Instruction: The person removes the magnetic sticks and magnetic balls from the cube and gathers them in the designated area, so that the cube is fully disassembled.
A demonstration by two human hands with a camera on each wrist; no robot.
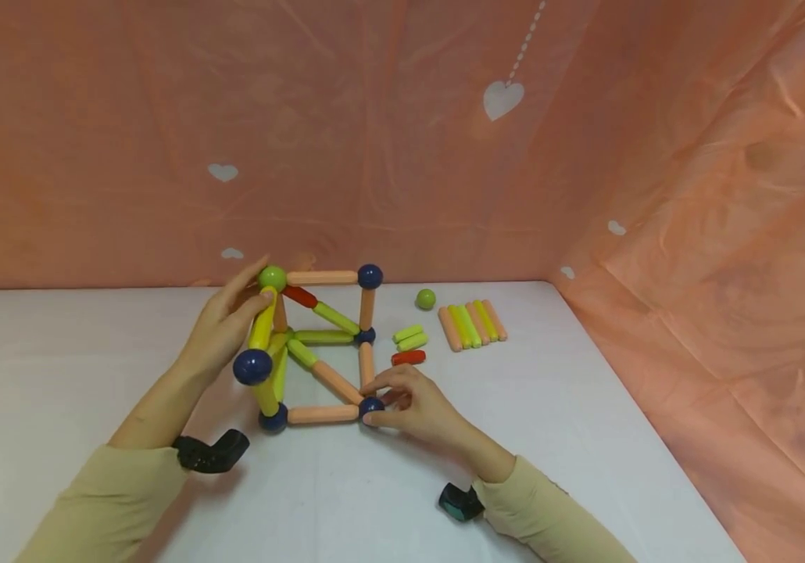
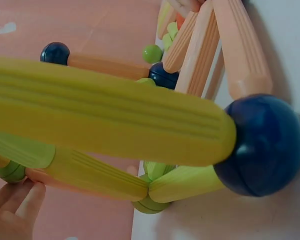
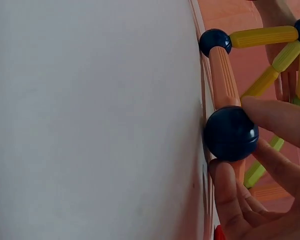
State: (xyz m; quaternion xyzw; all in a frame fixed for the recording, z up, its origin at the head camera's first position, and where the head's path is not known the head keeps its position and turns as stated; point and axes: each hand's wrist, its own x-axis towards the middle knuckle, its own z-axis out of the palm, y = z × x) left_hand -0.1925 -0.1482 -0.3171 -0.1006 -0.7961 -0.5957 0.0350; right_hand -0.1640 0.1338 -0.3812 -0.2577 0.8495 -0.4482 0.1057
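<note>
At table (image 1: 318,500), left grip (image 1: 220,320) around green ball (image 1: 272,278), right grip (image 1: 422,407) around blue ball (image 3: 232,135), sleeves (image 1: 117,489) in head view only

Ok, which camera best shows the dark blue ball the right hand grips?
The right wrist view: the dark blue ball looks large and nearly whole. The head view shows it small, partly covered by the right hand; the left wrist view doesn't clearly show it.

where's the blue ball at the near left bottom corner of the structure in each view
Head: blue ball, left of centre, in the lower half.
Left wrist: large, at the right, slightly below mid-height.
Right wrist: near the top, right of centre.
Shared landmark: the peach rod running from this ball toward the right hand.
</note>
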